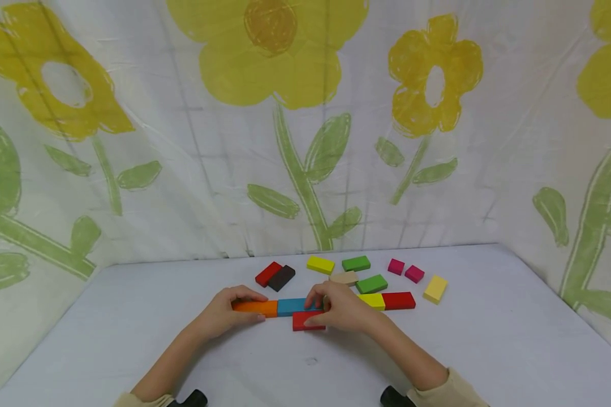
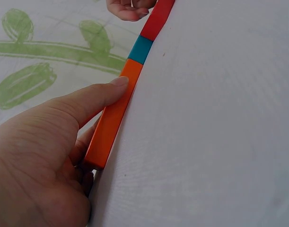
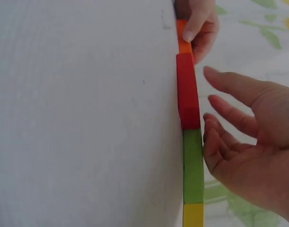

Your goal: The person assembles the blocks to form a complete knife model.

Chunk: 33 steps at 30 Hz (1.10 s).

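Foremost red block (image 1: 300, 320), long axis sideways

No text, label, brand, number or sign readable in head view or either wrist view. Blocks (image 1: 399, 301), table (image 1: 132, 316), flower backdrop (image 1: 209, 152): nothing legible.

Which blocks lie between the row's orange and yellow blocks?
A blue block beside the orange block shows in the head view; a green block beside the yellow block shows in the right wrist view.
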Tool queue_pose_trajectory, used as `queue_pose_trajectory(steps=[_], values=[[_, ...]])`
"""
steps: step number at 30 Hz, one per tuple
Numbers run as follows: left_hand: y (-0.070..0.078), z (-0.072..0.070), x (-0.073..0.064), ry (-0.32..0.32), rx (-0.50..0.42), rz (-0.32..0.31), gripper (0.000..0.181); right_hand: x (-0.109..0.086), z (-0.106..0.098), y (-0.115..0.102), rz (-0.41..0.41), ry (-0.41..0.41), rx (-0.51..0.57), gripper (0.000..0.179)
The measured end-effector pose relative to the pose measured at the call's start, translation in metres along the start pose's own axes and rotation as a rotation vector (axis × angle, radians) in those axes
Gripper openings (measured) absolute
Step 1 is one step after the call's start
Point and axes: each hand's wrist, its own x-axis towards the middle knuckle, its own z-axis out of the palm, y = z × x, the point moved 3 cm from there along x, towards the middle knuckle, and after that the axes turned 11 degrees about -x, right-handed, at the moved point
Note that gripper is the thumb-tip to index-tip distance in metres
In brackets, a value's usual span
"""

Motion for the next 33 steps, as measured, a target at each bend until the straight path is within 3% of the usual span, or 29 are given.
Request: queue_pose_trajectory(steps=[7, 14, 24, 33], values=[[-0.002, 0.0, 0.001, 0.003, 0.012, -0.003, 0.031, -0.006, -0.016, 0.006, -0.017, 0.022, 0.037, 0.027], [-0.002, 0.0, 0.0, 0.002, 0.011, -0.013, 0.032, -0.016, -0.04, 0.018, -0.036, 0.085, -0.005, 0.028], [-0.002, 0.0, 0.001, -0.001, 0.024, -0.014, 0.031, -0.035, -0.071, 0.046, 0.02, 0.159, -0.068, 0.029], [-0.001, -0.001, 0.001, 0.014, 0.038, -0.022, 0.03, -0.038, -0.085, 0.065, 0.045, 0.185, -0.077, 0.032]])
